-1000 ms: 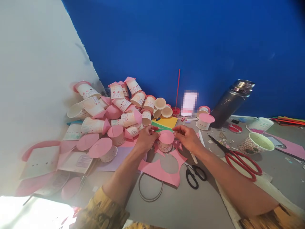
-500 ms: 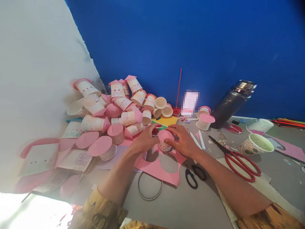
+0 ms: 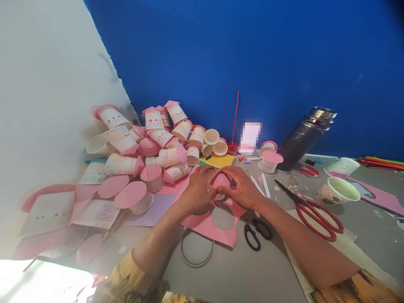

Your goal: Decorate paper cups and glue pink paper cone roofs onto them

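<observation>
Though half-hidden, cup [image 3: 221, 181] between hands [image 3: 201, 186] [image 3: 242, 187]

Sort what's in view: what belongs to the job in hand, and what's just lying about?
Likely the job:
pink cone, between left hand and right hand
cup, mostly hidden beneath it
pink sheet, with round cut-out
red scissors and black scissors, probably cutting tools, unheld

Probably lying about:
thermos
ring

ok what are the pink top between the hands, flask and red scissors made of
Pink top: probably paper or card, matte like the cut sheet.
Flask: likely metal, silvery neck shining, dark body dull.
Red scissors: dark blades, likely metal; smooth handles, perhaps plastic.
</observation>
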A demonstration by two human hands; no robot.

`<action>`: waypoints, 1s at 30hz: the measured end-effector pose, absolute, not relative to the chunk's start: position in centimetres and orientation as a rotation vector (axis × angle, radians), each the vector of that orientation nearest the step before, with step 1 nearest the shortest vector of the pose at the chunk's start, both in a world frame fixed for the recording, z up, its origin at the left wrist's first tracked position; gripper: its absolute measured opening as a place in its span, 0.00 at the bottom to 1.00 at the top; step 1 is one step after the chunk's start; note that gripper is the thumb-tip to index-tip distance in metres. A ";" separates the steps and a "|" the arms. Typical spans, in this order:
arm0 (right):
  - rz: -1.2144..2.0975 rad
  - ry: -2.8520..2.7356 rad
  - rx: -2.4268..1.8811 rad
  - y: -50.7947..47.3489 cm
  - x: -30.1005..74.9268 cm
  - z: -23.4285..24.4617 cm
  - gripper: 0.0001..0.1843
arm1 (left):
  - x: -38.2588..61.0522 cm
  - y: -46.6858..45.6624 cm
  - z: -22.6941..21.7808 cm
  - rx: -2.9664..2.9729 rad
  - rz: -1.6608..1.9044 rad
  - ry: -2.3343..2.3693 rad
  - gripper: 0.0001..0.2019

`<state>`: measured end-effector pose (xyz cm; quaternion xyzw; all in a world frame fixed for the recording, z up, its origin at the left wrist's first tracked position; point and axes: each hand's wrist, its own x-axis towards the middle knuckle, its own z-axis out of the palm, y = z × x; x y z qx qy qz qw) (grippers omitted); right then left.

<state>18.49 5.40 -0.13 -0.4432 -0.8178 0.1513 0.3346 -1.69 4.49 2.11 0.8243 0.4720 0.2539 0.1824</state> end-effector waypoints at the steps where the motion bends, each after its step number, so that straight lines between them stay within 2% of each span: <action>1: 0.407 -2.130 -1.165 5.4 18.8 0.0 0.32 | -1.8 4.5 2.1 2.339 0.718 1.332 0.28; 4: 0.444 -2.119 -1.169 5.5 19.7 0.4 0.36 | -1.9 4.4 1.9 2.342 0.730 1.322 0.25; 9: 0.497 -2.005 -1.165 5.6 20.3 1.0 0.20 | -1.8 4.6 1.4 2.338 0.793 1.298 0.26; 11: 0.489 -1.984 -1.185 5.6 20.1 1.0 0.19 | -1.8 4.6 1.3 2.344 0.821 1.277 0.26; 21: 0.418 -2.115 -1.132 5.4 19.4 0.1 0.21 | -1.7 4.5 0.8 2.344 0.848 1.211 0.27; 26: 0.407 -2.130 -1.134 5.4 19.4 0.2 0.21 | -2.7 4.4 1.9 2.216 0.728 1.151 0.35; 28: 0.400 -2.134 -1.140 5.4 19.4 0.2 0.21 | -2.9 4.4 2.6 2.061 0.794 1.203 0.30; 30: 0.390 -2.138 -1.141 5.4 19.4 0.1 0.21 | -2.8 4.6 2.9 1.955 0.913 1.286 0.21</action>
